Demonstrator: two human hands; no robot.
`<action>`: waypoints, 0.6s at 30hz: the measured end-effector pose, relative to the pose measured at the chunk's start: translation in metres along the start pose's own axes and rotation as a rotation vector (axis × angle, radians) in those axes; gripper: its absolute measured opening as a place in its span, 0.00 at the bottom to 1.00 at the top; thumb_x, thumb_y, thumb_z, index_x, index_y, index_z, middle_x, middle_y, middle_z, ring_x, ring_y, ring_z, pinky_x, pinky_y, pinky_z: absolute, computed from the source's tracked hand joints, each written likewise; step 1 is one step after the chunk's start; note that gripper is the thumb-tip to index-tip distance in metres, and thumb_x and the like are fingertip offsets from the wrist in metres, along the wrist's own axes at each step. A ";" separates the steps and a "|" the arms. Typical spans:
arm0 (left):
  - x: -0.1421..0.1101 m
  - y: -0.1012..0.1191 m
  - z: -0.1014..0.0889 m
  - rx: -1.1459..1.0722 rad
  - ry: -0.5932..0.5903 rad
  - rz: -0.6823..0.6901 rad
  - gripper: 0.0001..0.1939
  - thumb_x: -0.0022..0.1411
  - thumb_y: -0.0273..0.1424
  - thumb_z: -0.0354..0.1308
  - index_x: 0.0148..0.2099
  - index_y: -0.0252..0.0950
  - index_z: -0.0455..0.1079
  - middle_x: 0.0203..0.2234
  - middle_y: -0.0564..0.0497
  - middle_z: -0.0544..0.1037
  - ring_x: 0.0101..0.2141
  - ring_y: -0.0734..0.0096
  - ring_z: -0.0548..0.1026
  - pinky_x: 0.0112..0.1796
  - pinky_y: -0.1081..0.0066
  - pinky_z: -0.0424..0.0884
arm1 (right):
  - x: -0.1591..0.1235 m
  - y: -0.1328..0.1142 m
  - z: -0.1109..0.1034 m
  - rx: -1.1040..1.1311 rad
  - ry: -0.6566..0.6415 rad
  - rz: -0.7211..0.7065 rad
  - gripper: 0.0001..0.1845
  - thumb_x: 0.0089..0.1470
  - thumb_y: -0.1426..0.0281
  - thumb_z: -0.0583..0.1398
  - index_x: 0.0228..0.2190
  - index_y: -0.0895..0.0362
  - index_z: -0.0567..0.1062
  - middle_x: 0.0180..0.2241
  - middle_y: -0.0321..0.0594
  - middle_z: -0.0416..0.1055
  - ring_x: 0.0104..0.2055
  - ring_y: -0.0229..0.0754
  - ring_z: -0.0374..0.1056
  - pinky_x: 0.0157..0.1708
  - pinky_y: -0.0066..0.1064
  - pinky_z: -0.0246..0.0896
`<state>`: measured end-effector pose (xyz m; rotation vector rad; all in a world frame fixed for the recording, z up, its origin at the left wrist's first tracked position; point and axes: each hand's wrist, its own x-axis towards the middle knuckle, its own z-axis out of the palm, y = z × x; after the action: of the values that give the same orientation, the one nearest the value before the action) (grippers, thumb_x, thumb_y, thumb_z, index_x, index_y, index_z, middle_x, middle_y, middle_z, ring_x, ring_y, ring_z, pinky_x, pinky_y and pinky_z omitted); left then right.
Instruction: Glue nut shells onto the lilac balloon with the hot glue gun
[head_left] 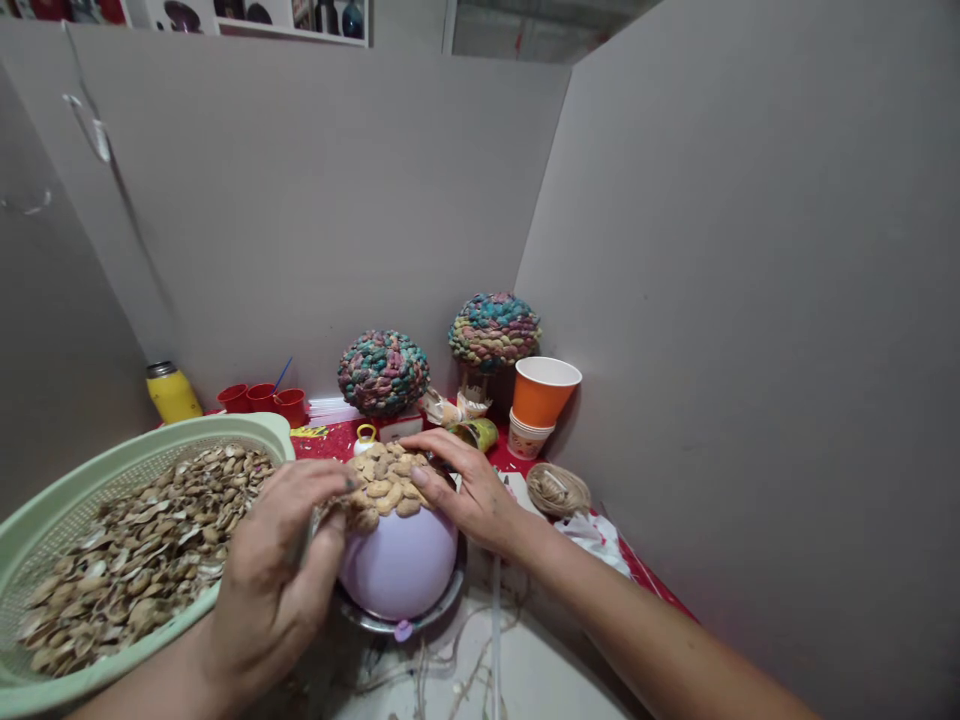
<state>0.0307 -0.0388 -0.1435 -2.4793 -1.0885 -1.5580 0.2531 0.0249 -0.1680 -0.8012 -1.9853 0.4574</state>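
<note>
A pale purple balloon (397, 570) sits in a round metal bowl (450, 600), its knot toward me. Peanut shells (386, 480) cover its top in a close layer. My left hand (281, 560) is at the left edge of that layer, thumb and fingertips closed around shells there; exactly which ones is hidden. Across the right side of the layer lies my right hand (469, 495), fingers stretched out over the far side and thumb resting on the shells. Loose shell halves (157, 550) fill a green plastic basket (274, 430) at my left.
Behind stand two coloured shell-covered domes (382, 372), red cups (261, 397), a yellow bottle (172, 392), and an orange paper cup (544, 390) on stacked cups. A twine coil (559, 490) lies right. Grey partitions (337, 200) enclose the table.
</note>
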 end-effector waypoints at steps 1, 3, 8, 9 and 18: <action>-0.001 -0.002 0.002 -0.021 0.051 -0.092 0.14 0.64 0.22 0.50 0.49 0.42 0.67 0.44 0.47 0.77 0.47 0.61 0.74 0.51 0.55 0.70 | -0.001 0.000 0.000 0.001 -0.003 -0.002 0.17 0.61 0.60 0.56 0.46 0.57 0.73 0.45 0.47 0.72 0.47 0.47 0.68 0.48 0.38 0.63; -0.002 -0.007 0.010 -0.076 0.084 -0.265 0.14 0.67 0.26 0.48 0.50 0.42 0.69 0.49 0.46 0.77 0.52 0.58 0.73 0.52 0.52 0.70 | -0.002 0.002 0.000 -0.001 -0.010 -0.007 0.17 0.61 0.61 0.56 0.46 0.57 0.73 0.45 0.47 0.72 0.48 0.47 0.68 0.48 0.38 0.63; -0.006 -0.027 0.034 -0.324 -0.084 -0.579 0.19 0.69 0.35 0.45 0.56 0.37 0.68 0.55 0.42 0.74 0.56 0.57 0.71 0.55 0.49 0.66 | -0.003 0.006 -0.002 -0.032 -0.034 -0.018 0.16 0.62 0.62 0.56 0.47 0.56 0.72 0.45 0.46 0.71 0.48 0.46 0.68 0.48 0.37 0.63; -0.007 -0.030 0.038 -0.369 -0.114 -0.610 0.20 0.69 0.37 0.44 0.58 0.35 0.67 0.56 0.41 0.74 0.56 0.57 0.70 0.56 0.49 0.66 | -0.002 0.005 -0.003 -0.045 -0.039 -0.021 0.15 0.62 0.63 0.56 0.47 0.56 0.72 0.46 0.46 0.71 0.48 0.47 0.68 0.48 0.37 0.63; -0.018 -0.033 0.044 -0.310 -0.080 -0.529 0.20 0.69 0.37 0.46 0.56 0.36 0.70 0.56 0.42 0.73 0.57 0.59 0.68 0.59 0.50 0.61 | -0.009 -0.055 -0.012 -0.433 -0.027 -0.498 0.13 0.57 0.76 0.60 0.45 0.56 0.72 0.37 0.45 0.72 0.39 0.45 0.67 0.39 0.40 0.64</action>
<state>0.0423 -0.0077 -0.1911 -2.5977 -1.7525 -1.8906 0.2477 -0.0214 -0.1344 -0.5207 -2.2455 -0.2613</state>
